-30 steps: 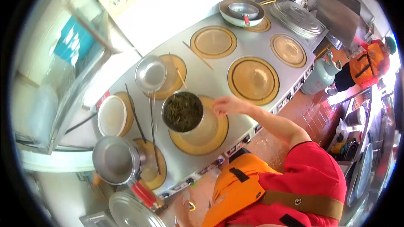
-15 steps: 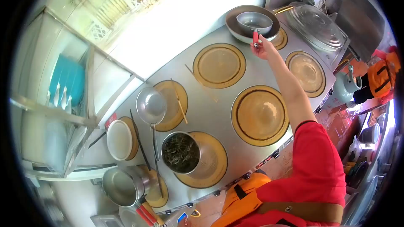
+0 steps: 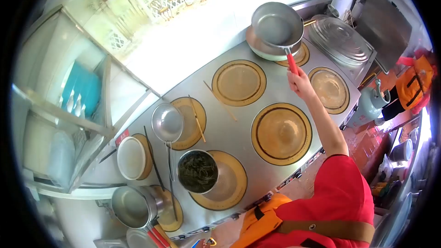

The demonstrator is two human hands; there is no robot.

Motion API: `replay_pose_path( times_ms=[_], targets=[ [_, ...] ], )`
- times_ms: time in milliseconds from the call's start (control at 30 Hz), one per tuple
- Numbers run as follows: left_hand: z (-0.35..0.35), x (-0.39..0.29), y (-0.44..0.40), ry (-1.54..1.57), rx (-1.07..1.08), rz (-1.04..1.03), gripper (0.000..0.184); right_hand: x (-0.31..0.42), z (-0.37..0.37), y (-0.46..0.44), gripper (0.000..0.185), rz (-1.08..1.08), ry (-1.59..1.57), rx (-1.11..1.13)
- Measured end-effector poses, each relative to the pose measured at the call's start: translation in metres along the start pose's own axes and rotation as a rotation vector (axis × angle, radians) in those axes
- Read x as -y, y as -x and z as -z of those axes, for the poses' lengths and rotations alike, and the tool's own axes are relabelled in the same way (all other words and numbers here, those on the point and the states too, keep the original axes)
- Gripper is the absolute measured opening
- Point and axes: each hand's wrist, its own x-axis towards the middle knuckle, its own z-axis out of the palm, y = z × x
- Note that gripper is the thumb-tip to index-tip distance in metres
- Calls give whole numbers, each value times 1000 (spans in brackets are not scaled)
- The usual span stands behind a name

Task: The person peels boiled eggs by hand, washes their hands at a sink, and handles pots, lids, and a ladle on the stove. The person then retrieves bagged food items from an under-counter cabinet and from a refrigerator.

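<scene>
My right hand is closed around the red handle of a grey metal saucepan. The saucepan is raised over a larger, wide pan that sits on a burner by the wall, and its bare inside faces me. That wide pan is partly hidden beneath it, with a gold-coloured handle reaching right. Nearer me, a metal pot with dark, leafy or stringy contents stands on a round burner plate. My left hand does not show.
A strainer-like round ladle, chopsticks and a white bowl lie on the steel stovetop. Stacked pans with red handles are at lower left. A large oval lid is at the back right. A person in orange stands at far right.
My right hand has lifted the saucepan out of the wide pan and tipped it so its inside faces me. The whole view has shifted slightly.
</scene>
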Motion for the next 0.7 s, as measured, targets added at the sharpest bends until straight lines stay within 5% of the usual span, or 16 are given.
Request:
replay_pose_path(
  times_ms=[100, 200, 367, 567, 700],
  targets=[
    [-3, 5, 11, -15, -67, -60, 35, 24, -17, 88, 28, -42, 84, 44],
    [-21, 19, 30, 270, 9, 207, 36, 39, -46, 175, 29, -112, 142, 157],
    [-57, 66, 60, 511, -47, 179, 36, 44, -88, 309, 32, -492, -56, 333],
    [-103, 158, 122, 214, -99, -26, 34, 4, -136, 453, 31, -691, -199, 362],
    [-60, 132, 126, 796, -159, 11, 32, -11, -163, 518, 30, -676, -27, 295]
  ],
)
